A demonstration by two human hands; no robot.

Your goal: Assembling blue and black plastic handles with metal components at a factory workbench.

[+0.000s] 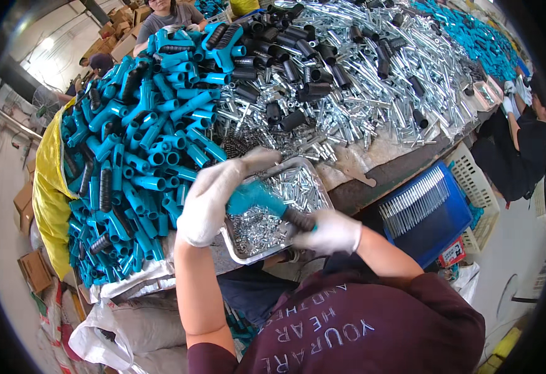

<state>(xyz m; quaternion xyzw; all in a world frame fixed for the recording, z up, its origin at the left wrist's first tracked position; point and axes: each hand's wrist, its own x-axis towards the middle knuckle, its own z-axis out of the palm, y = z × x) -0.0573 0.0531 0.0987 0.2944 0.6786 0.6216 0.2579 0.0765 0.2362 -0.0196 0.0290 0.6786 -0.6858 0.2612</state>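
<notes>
Over the metal tray, a teal plastic tool housing (258,198) with a black ribbed grip (299,219) is held, smeared by motion. My right hand (334,232), in a white glove, is closed around the ribbed end. My left hand (209,198), gloved too, is up against the housing's other end. Its fingers stretch toward the upper right above the part, too blurred to show whether they grip it. Below both hands, the grey tray (323,187) holds small shiny metal pins and fittings.
A heap of teal housings (154,140) rises on the left. Black sleeves (315,89) and metal rods (397,81) are piled beyond the tray. On the right, a blue crate (407,240) carries a row of rods (415,202). Other people (173,22) sit around the table.
</notes>
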